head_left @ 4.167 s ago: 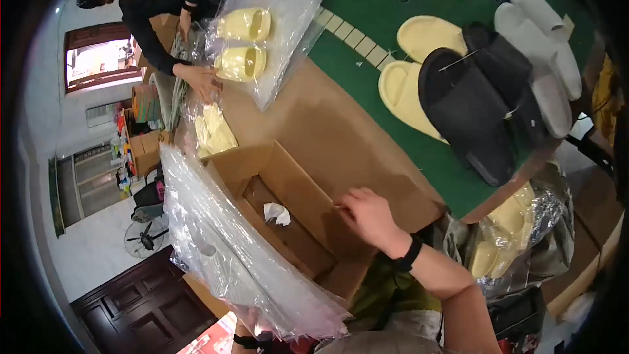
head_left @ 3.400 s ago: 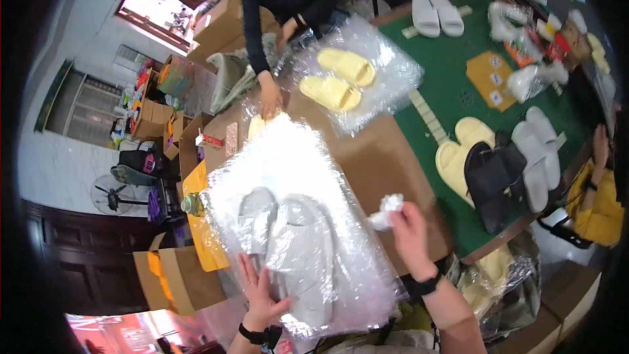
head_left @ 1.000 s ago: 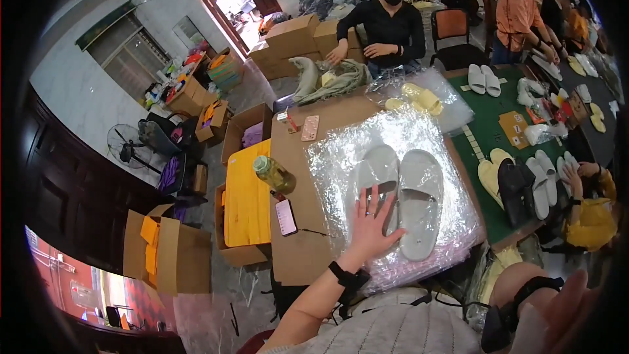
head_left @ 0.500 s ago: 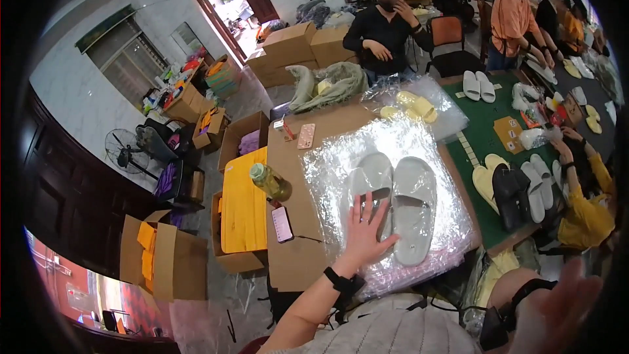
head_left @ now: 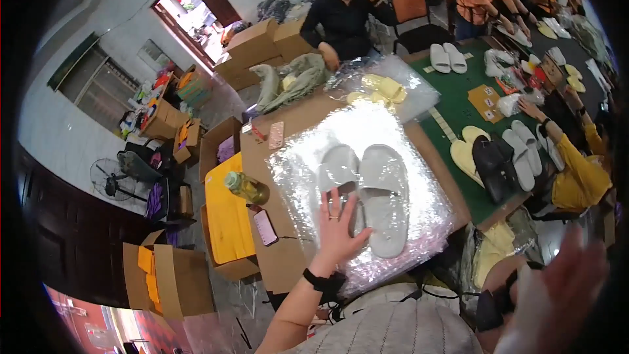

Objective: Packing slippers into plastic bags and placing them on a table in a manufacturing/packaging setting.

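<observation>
Since half a second ago the left hand [head_left: 337, 229] keeps its place on the clear plastic bag [head_left: 360, 190], while the right hand [head_left: 563, 295] has swung up larger at the lower right edge, blurred by motion. Nearest, the left hand lies palm down with its fingers [head_left: 334, 206] spread flat on the bag, a ring on one of them and a black wristband [head_left: 321, 280] at the wrist. Under and just right of those fingertips, inside the bag, lie the grey slippers [head_left: 370, 193] side by side, soles down. The right hand touches nothing; it looks open, but I cannot tell for sure how its fingers sit.

Left of the fingers, apart from the bag, a phone [head_left: 265, 227] lies on the brown cardboard tabletop [head_left: 275, 262], and a green bottle [head_left: 246, 188] lies on its side over a yellow box [head_left: 226, 223]. Right of the fingers, on the green mat [head_left: 472, 105], are black slippers [head_left: 495, 164] and pale yellow ones [head_left: 466, 154].

Beyond the fingertips, past the bag's far edge, a second bag holds yellow slippers [head_left: 380, 88]. Farther still, a person in black [head_left: 344, 16] sits at the table's end.
</observation>
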Available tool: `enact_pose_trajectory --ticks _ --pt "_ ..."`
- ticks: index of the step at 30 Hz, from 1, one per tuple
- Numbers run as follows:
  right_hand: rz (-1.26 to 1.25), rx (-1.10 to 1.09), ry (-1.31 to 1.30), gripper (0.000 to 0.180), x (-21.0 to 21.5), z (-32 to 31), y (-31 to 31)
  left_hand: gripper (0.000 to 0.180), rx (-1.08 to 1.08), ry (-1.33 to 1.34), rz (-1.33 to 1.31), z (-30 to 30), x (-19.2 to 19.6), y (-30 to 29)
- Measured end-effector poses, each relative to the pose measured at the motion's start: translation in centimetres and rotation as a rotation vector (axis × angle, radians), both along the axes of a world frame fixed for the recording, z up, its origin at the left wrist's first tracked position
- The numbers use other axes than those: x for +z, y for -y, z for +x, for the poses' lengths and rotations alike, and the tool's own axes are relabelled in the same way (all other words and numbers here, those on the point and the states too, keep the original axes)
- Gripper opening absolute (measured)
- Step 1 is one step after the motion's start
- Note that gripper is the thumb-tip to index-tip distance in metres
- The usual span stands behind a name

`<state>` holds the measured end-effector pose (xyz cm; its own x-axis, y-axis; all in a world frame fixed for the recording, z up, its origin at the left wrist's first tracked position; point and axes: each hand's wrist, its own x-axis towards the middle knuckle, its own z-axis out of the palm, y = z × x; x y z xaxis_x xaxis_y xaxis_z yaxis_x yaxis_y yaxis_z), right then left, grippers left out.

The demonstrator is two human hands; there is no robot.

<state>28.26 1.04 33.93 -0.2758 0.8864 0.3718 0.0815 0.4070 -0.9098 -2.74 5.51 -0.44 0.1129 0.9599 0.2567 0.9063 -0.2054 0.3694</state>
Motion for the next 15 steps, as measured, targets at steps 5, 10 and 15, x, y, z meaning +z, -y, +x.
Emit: enact_pose_trajectory --ticks 5,10,15 --pt "-0.209 -0.097 -0.667 0.032 -13.9 4.1 -9.3 0.094 -0.008 -0.015 -0.005 0.0 0.0 -0.2" --pt "-0.577 -0.153 -0.774 0.025 -28.3 7.5 -17.2 0.096 -0.028 0.000 -0.069 1.1 1.7 -0.7" --pt "-0.712 -0.228 -0.774 0.020 -38.3 8.7 -20.4 0.095 -0.006 0.010 -0.116 1.0 1.5 -0.9"
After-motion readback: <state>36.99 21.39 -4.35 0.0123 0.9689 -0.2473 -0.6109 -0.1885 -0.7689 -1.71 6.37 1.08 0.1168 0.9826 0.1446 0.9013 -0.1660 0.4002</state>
